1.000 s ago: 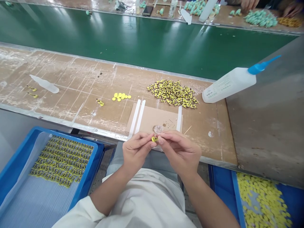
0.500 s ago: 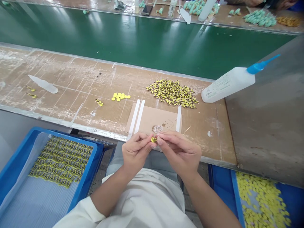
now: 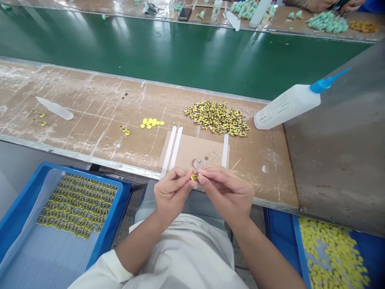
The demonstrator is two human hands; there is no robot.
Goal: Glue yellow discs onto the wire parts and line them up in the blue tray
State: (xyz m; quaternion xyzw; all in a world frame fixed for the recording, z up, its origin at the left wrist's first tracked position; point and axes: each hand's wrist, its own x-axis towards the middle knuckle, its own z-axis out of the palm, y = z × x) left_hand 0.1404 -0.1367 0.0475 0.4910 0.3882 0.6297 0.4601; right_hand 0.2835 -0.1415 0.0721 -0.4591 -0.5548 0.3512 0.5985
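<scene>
My left hand [image 3: 171,189] pinches a small yellow disc [image 3: 193,177] between thumb and fingertips, just over the table's front edge. Facing it, my right hand [image 3: 227,190] is closed at the fingertips on a tiny dark-and-yellow piece [image 3: 197,176] that meets the disc; its exact shape is mostly hidden by the fingers. Right behind the hands, a small round clear dish [image 3: 198,163] sits on a cardboard sheet [image 3: 188,148] with white tape strips. Beyond the sheet lies a heap of small yellow-and-dark pieces [image 3: 216,117]. Several loose yellow discs [image 3: 152,123] lie to its left.
A white bottle with a blue nozzle [image 3: 288,106] leans at right beside a metal panel [image 3: 337,148]. Blue trays flank me: the left tray [image 3: 118,196] bears rows of yellow-dark pieces, the right one yellow discs [image 3: 331,253]. Past the green belt [image 3: 180,52], another person's hands [image 3: 321,5] show.
Both hands stay almost in place, still pinching the small pieces together. The whole view has shifted slightly. Across the belt, the other person's hands have moved a little.
</scene>
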